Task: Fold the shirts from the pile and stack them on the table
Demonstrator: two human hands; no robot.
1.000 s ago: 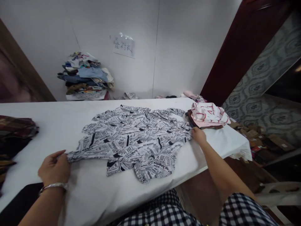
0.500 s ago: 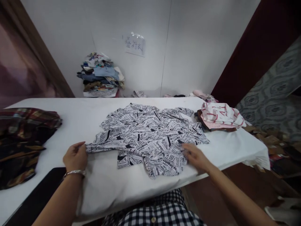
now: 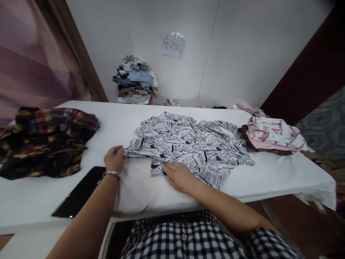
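Left hand: fingers closed on the sleeve end of the newsprint-patterned shirt. Right hand: laid flat, fingers extended, on the shirt's near hem; nothing gripped. Shirt is spread mid-table on the white table. Plaid garment is seen far left, dark tablet beside the left forearm, folded striped clothes at right.

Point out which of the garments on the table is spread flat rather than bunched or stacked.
The black-and-white newsprint shirt in the middle, under both hands. The dark plaid garment at left lies crumpled; the pink-striped pile at right is stacked.
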